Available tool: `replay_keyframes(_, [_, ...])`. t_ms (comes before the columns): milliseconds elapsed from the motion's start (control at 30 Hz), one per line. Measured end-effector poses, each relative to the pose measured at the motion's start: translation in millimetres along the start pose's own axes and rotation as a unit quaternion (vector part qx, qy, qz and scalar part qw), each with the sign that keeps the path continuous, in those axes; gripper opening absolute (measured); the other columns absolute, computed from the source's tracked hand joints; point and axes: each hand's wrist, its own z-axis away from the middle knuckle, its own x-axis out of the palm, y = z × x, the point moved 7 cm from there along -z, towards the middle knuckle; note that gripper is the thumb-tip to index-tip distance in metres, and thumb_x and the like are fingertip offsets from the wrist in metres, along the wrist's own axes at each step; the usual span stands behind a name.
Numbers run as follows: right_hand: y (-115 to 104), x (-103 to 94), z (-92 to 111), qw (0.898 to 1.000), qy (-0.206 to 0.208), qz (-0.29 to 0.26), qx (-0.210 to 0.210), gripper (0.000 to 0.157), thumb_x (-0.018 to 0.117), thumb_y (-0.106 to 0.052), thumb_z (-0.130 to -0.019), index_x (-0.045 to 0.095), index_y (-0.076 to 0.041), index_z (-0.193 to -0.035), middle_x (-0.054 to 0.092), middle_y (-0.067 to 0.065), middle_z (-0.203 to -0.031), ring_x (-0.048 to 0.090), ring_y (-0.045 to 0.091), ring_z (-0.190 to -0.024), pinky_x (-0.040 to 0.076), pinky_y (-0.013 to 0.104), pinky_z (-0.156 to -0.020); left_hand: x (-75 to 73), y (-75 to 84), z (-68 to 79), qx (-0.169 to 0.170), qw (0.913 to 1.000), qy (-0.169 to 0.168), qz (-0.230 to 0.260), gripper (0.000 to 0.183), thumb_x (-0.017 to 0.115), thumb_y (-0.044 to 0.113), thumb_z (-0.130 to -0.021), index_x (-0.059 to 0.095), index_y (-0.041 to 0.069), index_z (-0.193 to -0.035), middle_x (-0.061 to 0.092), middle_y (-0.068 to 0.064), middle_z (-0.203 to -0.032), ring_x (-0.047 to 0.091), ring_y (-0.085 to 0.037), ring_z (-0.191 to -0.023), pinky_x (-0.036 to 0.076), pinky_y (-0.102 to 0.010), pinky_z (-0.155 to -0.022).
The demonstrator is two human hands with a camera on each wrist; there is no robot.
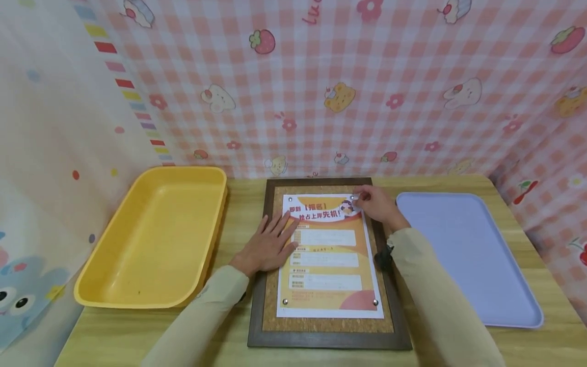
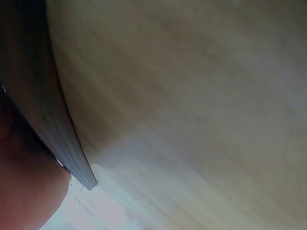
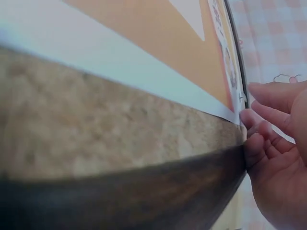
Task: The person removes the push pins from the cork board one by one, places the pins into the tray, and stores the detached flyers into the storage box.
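An orange-and-white printed poster [image 1: 327,300] lies on a dark-framed cork board [image 1: 270,316]. Silver push pins show at its top left [image 1: 290,199], bottom left [image 1: 285,302] and bottom right [image 1: 375,302] corners. My left hand [image 1: 266,248] rests flat, fingers spread, over the poster's left edge and the frame. At the top right corner, my right hand [image 1: 377,206] pinches another push pin [image 1: 352,198] between thumb and fingertips. The right wrist view shows these fingers [image 3: 271,98] at the poster's corner. Only part of the left hand [image 2: 29,196] appears beside the frame in the left wrist view.
A deep yellow tray [image 1: 156,300] stands left of the board on the wood-grain table [image 1: 234,326]. To the right lies a flat lavender tray [image 1: 472,255], partly under the right forearm. A pink checked cloth [image 1: 293,102] hangs behind the table.
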Motion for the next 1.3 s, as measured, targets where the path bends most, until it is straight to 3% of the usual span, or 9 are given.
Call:
replay_keyframes(200, [6.1, 1.2, -2.0, 1.000, 0.009, -0.011, 0.022, 0.027, 0.064, -0.013, -0.095, 0.066, -0.002, -0.120, 0.059, 0.012, -0.093, 0.051, 0.023, -0.078, 0.042, 0.029, -0.064, 2.2, -0.5, -2.3, -0.004, 0.9995, -0.030, -0.012, 0.063, 0.021, 0.048, -0.107, 0.006, 0.020, -0.161, -0.002, -0.008, -0.167, -0.002, -0.029, -0.154, -0.001, -0.053, -0.121])
replay_keyframes(533, [4.6, -0.1, -3.4, 0.999, 0.016, -0.021, 0.017, 0.025, 0.062, -0.014, -0.095, 0.067, -0.001, -0.116, 0.060, 0.013, -0.096, 0.051, 0.024, -0.080, 0.042, 0.031, -0.069, 1.9, -2.7, -5.0, -0.005, 0.9991, -0.042, -0.008, 0.064, 0.020, 0.049, -0.106, 0.002, 0.020, -0.161, -0.006, -0.008, -0.167, -0.006, -0.029, -0.153, -0.004, -0.053, -0.121])
replay_keyframes(1100, [3.2, 2.3, -0.2, 0.997, 0.035, -0.021, 0.066, 0.027, 0.065, -0.014, -0.094, 0.067, -0.003, -0.118, 0.058, 0.011, -0.095, 0.050, 0.024, -0.082, 0.040, 0.032, -0.071, 2.4, -3.1, -4.5, -0.006, 0.9987, -0.051, 0.007, 0.063, 0.020, 0.047, -0.107, 0.002, 0.020, -0.161, -0.008, -0.007, -0.167, -0.007, -0.028, -0.153, -0.005, -0.053, -0.121])
replay_keyframes(1300, [2.4, 2.9, -0.4, 0.997, 0.042, -0.022, 0.058, 0.027, 0.066, -0.013, -0.093, 0.068, -0.003, -0.117, 0.059, 0.011, -0.093, 0.051, 0.024, -0.081, 0.041, 0.032, -0.071, 2.5, -2.9, -4.8, -0.004, 0.9987, -0.050, 0.005, 0.063, 0.020, 0.047, -0.107, 0.002, 0.020, -0.161, -0.007, -0.008, -0.167, -0.007, -0.028, -0.153, -0.005, -0.054, -0.121])
